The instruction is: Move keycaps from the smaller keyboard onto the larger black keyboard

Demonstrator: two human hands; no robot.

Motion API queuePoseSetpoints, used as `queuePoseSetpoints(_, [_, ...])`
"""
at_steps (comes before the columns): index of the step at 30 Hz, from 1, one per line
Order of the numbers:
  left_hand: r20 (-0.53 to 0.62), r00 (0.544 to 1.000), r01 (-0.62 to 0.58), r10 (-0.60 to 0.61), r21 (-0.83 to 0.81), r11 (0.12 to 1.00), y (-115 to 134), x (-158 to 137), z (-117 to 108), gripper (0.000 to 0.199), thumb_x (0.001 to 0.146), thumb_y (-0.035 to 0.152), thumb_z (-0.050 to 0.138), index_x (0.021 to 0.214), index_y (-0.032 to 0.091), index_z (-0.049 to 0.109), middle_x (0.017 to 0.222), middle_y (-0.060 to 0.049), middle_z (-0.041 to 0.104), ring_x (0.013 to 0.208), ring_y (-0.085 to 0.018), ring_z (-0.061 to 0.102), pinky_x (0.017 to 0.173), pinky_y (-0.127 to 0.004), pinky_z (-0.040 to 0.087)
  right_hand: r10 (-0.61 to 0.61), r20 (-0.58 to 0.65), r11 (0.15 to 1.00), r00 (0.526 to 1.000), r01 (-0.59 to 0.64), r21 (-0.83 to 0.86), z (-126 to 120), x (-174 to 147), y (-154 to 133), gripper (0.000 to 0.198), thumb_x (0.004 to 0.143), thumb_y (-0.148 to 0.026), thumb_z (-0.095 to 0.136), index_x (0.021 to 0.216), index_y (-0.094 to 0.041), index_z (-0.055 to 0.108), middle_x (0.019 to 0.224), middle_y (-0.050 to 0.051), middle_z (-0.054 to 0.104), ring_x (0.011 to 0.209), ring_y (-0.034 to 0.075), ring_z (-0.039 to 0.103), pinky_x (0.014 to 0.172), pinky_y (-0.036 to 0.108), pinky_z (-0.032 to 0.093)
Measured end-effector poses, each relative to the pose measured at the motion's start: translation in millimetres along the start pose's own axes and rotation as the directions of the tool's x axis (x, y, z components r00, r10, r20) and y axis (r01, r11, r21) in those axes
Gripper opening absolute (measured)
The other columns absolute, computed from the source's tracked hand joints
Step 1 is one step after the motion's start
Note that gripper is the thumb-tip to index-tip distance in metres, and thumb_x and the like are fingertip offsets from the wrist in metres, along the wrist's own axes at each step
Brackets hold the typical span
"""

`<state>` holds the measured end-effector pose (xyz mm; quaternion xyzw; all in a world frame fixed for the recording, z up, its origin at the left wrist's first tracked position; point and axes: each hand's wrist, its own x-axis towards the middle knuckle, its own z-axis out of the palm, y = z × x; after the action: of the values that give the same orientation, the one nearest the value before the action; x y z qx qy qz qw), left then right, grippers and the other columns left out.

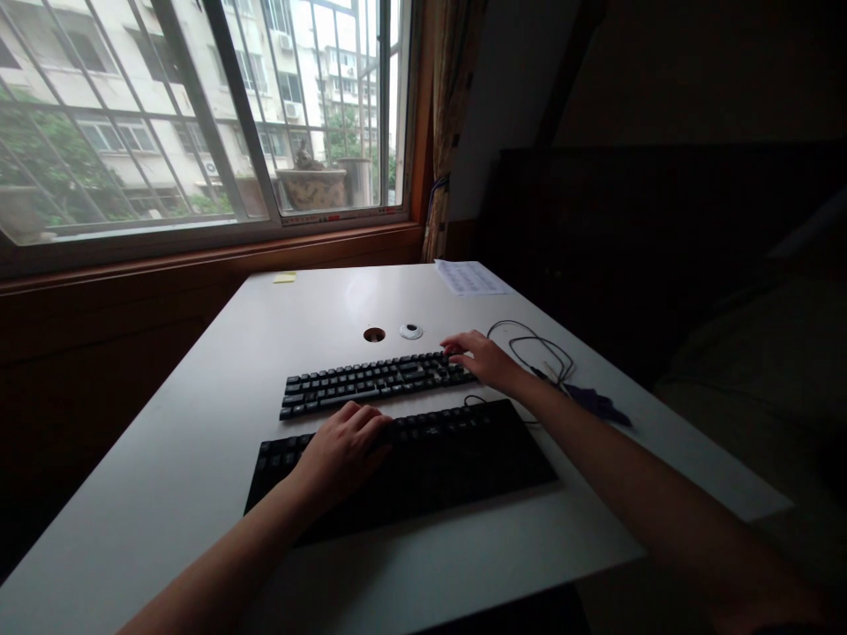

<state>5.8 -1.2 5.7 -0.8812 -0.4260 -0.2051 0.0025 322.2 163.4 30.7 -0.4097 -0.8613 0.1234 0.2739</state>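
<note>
Two black keyboard pieces lie one behind the other on a white table. The far keyboard [357, 381] is full of dark keys, with a few gaps toward its right side. On the near keyboard [456, 472], keys show along the back edge and at the left; the rest is a dark flat surface. My left hand [348, 441] rests on the near keyboard's back rows, fingers bent together and the tips hidden. Over the far keyboard's right end, my right hand [482, 360] has thumb and forefinger brought close together; anything between them is too small to make out.
A dark cable [539, 348] and a dark purple cloth [601, 406] lie right of the keyboards. Behind are a round hole [374, 335], its white cover [411, 331], printed paper [473, 278] and a yellow note [284, 277]. A barred window [318, 106] stands beyond the table.
</note>
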Motion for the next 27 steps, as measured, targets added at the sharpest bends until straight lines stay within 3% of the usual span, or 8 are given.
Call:
queuePoseSetpoints(4, [-0.005,1.0,-0.004,0.004,0.002,1.0,-2,-1,0,0.033,0.096,0.026,0.067,0.127,0.022,0.06,0.121,-0.008,0.069,0.108,-0.027,0.06,0.091,-0.044,0.059,0.051,-0.031,0.988,0.998,-0.046,0.145,-16,-43,2,0.034,0.087,-0.022,0.062,0.12,-0.026,0.071,0.105,0.004,0.077,0.092,0.022,0.068,0.09,0.04,0.055])
queuePoseSetpoints(8, [-0.006,1.0,-0.007,0.007,0.002,1.0,-1,-1,-2,0.031,0.097,0.026,0.066,0.127,0.022,0.06,0.121,-0.008,0.069,0.108,-0.027,0.06,0.091,-0.044,0.059,0.11,0.016,0.981,0.994,-0.112,0.16,-27,-83,0,0.033,0.089,-0.029,0.062,0.12,-0.028,0.071,0.104,0.003,0.077,0.081,0.02,0.066,0.085,0.04,0.056])
queuePoseSetpoints(12, [-0.001,1.0,-0.009,0.009,0.002,1.0,-2,-1,-1,0.031,0.097,0.026,0.066,0.127,0.022,0.06,0.122,-0.008,0.069,0.108,-0.027,0.06,0.091,-0.045,0.059,0.17,0.063,0.963,0.983,-0.179,0.204,-31,-112,-6,0.033,0.088,-0.032,0.063,0.12,-0.028,0.071,0.105,0.004,0.078,0.088,0.022,0.07,0.088,0.041,0.057])
queuePoseSetpoints(16, [-0.004,1.0,-0.015,0.015,0.01,1.0,-2,0,-1,0.033,0.095,0.025,0.067,0.127,0.021,0.06,0.121,-0.008,0.069,0.108,-0.027,0.061,0.09,-0.046,0.059,0.173,0.073,0.953,0.982,-0.185,0.238,-30,-126,-11,0.029,0.089,-0.031,0.064,0.117,-0.027,0.072,0.106,0.005,0.077,0.098,0.024,0.071,0.092,0.042,0.057])
queuePoseSetpoints(27, [-0.008,1.0,-0.019,0.019,0.021,1.0,-4,0,0,0.034,0.095,0.024,0.068,0.127,0.021,0.06,0.122,-0.008,0.069,0.108,-0.027,0.061,0.088,-0.045,0.06,0.265,0.065,0.937,0.962,-0.273,0.218,-27,-130,-13,0.027,0.09,-0.031,0.065,0.115,-0.028,0.073,0.108,0.003,0.078,0.101,0.025,0.073,0.096,0.044,0.056])
